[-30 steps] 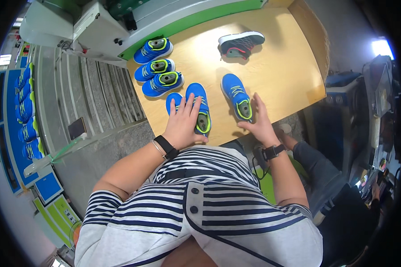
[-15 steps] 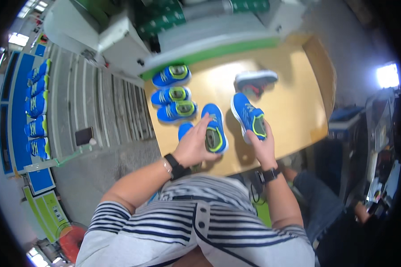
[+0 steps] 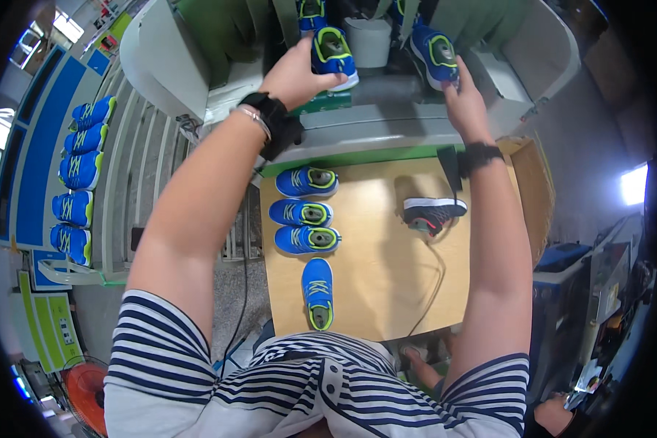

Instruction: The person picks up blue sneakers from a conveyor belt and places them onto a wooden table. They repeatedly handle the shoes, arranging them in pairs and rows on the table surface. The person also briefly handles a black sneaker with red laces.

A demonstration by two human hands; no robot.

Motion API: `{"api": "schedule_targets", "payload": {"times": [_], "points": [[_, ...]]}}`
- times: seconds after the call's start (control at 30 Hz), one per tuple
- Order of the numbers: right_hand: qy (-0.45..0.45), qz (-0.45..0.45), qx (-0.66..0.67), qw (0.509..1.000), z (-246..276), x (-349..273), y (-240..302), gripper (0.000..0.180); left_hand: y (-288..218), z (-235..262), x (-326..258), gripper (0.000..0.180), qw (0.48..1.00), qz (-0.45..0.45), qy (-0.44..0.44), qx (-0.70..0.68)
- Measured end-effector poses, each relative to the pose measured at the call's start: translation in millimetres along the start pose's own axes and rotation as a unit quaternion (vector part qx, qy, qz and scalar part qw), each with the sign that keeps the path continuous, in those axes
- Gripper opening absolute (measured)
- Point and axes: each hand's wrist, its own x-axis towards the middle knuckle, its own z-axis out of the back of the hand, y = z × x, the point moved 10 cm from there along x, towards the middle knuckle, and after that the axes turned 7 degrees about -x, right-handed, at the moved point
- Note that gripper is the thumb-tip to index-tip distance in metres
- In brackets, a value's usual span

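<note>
Both my arms reach forward over the table to the grey machine beyond it. My left hand is closed around a blue sneaker with lime trim and a white sole. In my right hand is another blue sneaker, gripped at its heel end. Both shoes are over the machine's dark belt or opening, toes pointing away from me. Further blue shoes show deeper inside, partly hidden. On the table, several blue sneakers lie sideways at the left, and one blue sneaker lies nearest me.
A dark sneaker with pink details lies on its side on the wooden table. Cardboard edges the right. A slatted rack and a row of blue sneakers stand left. A black cable hangs beside the table; an orange fan is lower left.
My hands have carried the two blue sneakers forward from above the table to the machine. The view has shifted forward, showing more of the machine.
</note>
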Motion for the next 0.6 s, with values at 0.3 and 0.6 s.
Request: {"api": "schedule_targets", "payload": {"times": [0.3,0.6], "points": [[0.168,0.168,-0.169,0.957,-74,-241,-84,0.039,39,-122,-223,0.068,0.996,-0.059,0.064,-0.003],[0.017,-0.101,0.052,0.993,-20,-383,-95,0.062,68,-185,-364,0.067,0.983,0.094,0.135,-0.084]]}}
